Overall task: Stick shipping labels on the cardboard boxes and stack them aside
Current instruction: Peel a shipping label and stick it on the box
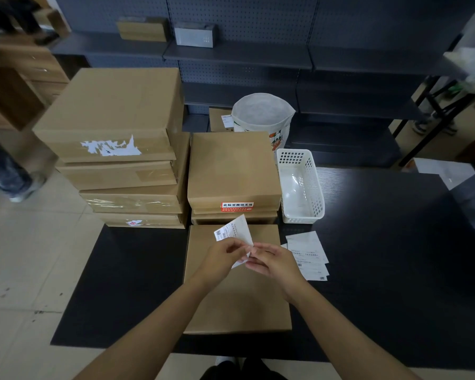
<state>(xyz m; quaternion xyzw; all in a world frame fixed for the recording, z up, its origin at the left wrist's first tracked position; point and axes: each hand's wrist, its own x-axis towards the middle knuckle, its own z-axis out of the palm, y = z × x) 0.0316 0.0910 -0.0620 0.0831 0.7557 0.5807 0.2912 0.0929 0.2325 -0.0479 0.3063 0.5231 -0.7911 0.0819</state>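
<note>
1. Peeling looks like the step in hand: in the head view the left hand and right hand both pinch a shipping label, fingers clamped on its lower edge, just above the flat cardboard box lying on the black tabletop.
2. Next, I judge, the backing must come away and the label be pressed flat onto that box.
3. Spare labels lie right of it; stacked boxes and a white basket stand beyond.
</note>
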